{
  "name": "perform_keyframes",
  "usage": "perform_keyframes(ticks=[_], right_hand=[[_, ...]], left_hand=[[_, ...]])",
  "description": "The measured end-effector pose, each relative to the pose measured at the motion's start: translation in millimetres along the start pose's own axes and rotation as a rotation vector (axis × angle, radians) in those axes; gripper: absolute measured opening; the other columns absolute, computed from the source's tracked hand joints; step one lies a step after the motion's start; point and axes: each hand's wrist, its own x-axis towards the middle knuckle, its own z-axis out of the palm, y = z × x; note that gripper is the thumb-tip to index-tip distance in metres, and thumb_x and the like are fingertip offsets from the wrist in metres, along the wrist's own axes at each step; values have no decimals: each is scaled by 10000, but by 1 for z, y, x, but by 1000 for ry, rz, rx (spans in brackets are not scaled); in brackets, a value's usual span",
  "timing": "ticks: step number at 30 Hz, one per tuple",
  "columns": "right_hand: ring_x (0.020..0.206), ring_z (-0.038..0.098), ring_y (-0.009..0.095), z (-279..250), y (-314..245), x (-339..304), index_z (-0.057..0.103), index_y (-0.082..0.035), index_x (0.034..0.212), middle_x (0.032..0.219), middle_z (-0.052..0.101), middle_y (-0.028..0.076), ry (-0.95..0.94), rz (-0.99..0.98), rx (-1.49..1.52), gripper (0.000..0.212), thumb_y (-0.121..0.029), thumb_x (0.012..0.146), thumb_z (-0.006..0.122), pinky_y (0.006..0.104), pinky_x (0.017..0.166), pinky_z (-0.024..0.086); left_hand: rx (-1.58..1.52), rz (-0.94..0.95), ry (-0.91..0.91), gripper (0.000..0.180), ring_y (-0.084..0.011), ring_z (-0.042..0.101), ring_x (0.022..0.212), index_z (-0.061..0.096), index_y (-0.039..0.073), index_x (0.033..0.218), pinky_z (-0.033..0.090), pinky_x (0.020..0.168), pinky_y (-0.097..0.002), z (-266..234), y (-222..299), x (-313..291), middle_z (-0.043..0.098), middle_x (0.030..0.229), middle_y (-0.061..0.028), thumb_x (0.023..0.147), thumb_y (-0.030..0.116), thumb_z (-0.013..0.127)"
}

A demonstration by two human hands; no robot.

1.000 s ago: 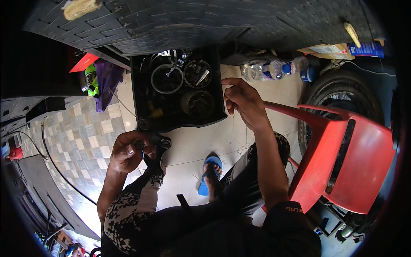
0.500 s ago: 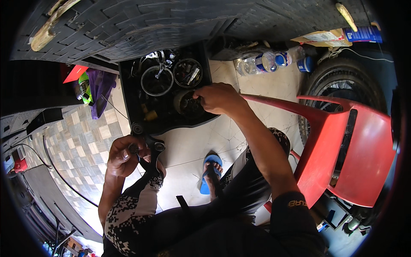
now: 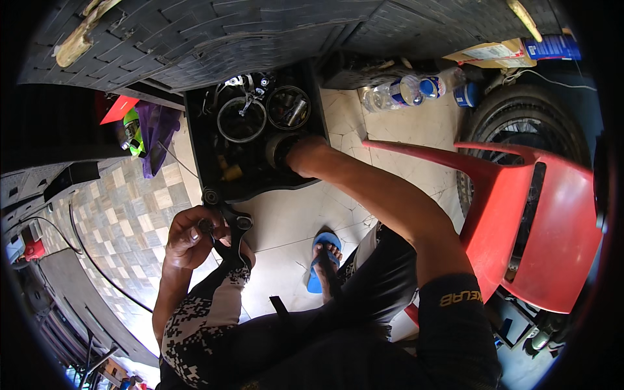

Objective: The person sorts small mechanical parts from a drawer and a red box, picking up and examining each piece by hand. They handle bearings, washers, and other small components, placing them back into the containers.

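At the left, my left hand [image 3: 190, 239] is closed round a dark part with round, ring-like ends [image 3: 243, 223], held above my knee just in front of a black drawer [image 3: 286, 188]. It looks like a bicycle linkage, though its shape is partly hidden by my fingers. My right hand [image 3: 307, 156] reaches down into a round tub [image 3: 272, 151] in that drawer. Its fingers are out of sight inside, so any hold is hidden. Beyond the tub are a round bowl of metal parts [image 3: 288, 109] and a clear-rimmed round container [image 3: 242, 121] with silvery brake-like parts beside it.
A red plastic chair [image 3: 552, 227] stands at my right, with bicycle tyres [image 3: 526, 123] behind it. Plastic bottles [image 3: 396, 95] lie by the cabinet. A purple bag [image 3: 156, 136] hangs left of the drawer. My foot in a blue sandal [image 3: 318, 266] is on the tiled floor.
My right hand has gone from the tub's rim deeper into it, and its fingers have passed out of sight. The left hand keeps its hold on the dark part.
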Motion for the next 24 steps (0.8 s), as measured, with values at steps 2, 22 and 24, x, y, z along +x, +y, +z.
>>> perform_keyframes(ticks=[2, 22, 24], right_hand=[[1098, 713, 289, -3, 2, -3, 779, -101, 1077, 1159, 751, 95, -38, 45, 18, 223, -120, 880, 676, 385, 879, 578], [1063, 702, 325, -16, 11, -7, 731, -103, 1140, 1131, 740, 115, 56, -166, 73, 294, -78, 882, 593, 434, 873, 576], [1084, 699, 322, -10, 9, -1, 726, -110, 1161, 1139, 739, 117, 86, -163, 109, 307, -79, 887, 592, 433, 881, 576]], left_hand=[[-8, -6, -13, 474, -255, 631, 860, 650, -83, 1099, 520, 826, -406, -1, 1, -1, 658, 998, -175, 910, 334, 776], [-2, -6, -3, 452, -281, 667, 866, 651, -82, 1102, 527, 851, -414, 1, -1, 0, 665, 1000, -185, 911, 310, 772], [2, -9, -11, 448, -278, 666, 870, 652, -79, 1101, 522, 857, -412, 0, 0, 0, 666, 999, -181, 912, 310, 771]])
